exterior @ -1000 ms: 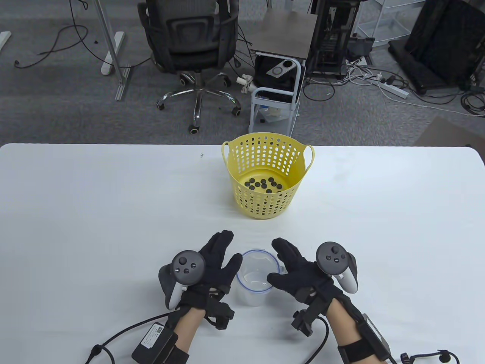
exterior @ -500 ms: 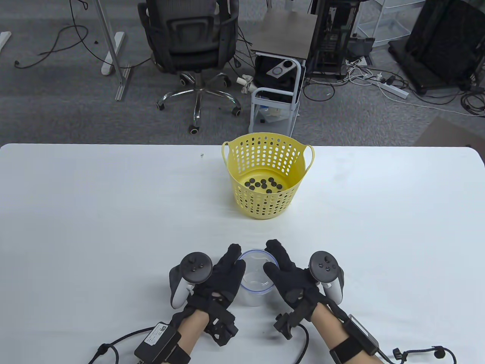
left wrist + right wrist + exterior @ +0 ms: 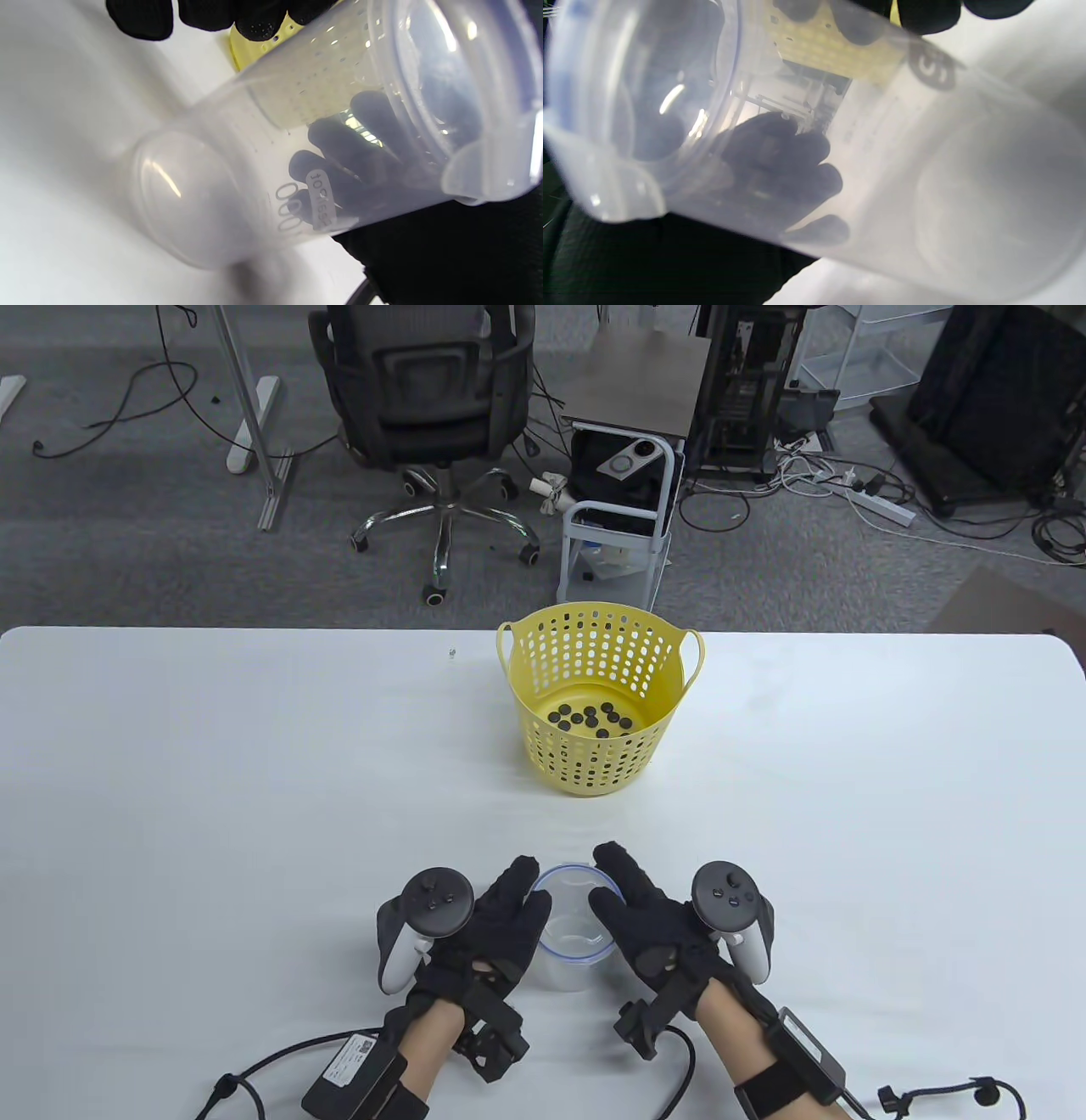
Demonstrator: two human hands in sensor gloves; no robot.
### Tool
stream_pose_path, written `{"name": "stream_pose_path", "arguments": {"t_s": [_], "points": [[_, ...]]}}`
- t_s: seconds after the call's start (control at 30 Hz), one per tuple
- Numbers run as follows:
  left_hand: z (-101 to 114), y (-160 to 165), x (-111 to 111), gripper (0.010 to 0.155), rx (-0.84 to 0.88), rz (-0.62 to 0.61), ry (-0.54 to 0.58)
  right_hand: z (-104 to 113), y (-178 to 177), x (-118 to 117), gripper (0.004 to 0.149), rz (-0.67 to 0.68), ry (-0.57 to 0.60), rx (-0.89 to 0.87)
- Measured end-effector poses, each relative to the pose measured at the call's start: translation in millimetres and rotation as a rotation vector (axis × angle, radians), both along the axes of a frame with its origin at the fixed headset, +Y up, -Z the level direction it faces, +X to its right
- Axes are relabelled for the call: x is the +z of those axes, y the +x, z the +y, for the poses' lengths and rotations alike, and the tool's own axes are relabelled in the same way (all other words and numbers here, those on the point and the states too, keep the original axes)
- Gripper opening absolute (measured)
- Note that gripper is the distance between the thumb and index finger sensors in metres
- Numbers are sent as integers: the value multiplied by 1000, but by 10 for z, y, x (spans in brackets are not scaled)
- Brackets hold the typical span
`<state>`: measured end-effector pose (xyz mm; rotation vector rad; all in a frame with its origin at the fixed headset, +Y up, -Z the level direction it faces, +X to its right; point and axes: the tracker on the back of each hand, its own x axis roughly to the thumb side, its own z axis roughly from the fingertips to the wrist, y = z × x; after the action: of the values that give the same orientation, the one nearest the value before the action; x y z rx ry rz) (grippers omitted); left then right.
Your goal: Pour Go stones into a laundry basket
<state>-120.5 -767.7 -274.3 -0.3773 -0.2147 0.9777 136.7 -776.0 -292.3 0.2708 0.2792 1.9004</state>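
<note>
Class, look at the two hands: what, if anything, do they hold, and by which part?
Both hands, left and right, grip the clear empty cup by its opposite side walls, near the rim.

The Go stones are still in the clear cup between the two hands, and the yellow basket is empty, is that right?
Not quite. The table view shows the black Go stones lying in the yellow basket; the clear cup between the left hand and right hand is empty.

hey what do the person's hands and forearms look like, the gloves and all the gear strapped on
Both hands, left and right, wear black textured gloves. A dark grey, round-topped tracker with small buttons and a pale handle sits behind each. Forearms are bare, no sleeves. Black straps hold a flat black box on each, the left one white-labelled, and black cables trail off.
</note>
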Motion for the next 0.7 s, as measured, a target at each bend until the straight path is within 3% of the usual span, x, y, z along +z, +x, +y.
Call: {"name": "stream_pose_path", "arguments": {"t_s": [0.23,0.43,0.57,0.7], "points": [[366,-223,57,84,-42,134,296,289,168,5,85,-57,153,44],[605,-391,98,80,-307,229,571,592,406,64,84,-207,412,255],[647,-469,81,80,-466,244,635,609,463,57,84,-254,483,441],[590,-543,19,81,-602,265,611,546,490,19,84,-265,478,571]]}}
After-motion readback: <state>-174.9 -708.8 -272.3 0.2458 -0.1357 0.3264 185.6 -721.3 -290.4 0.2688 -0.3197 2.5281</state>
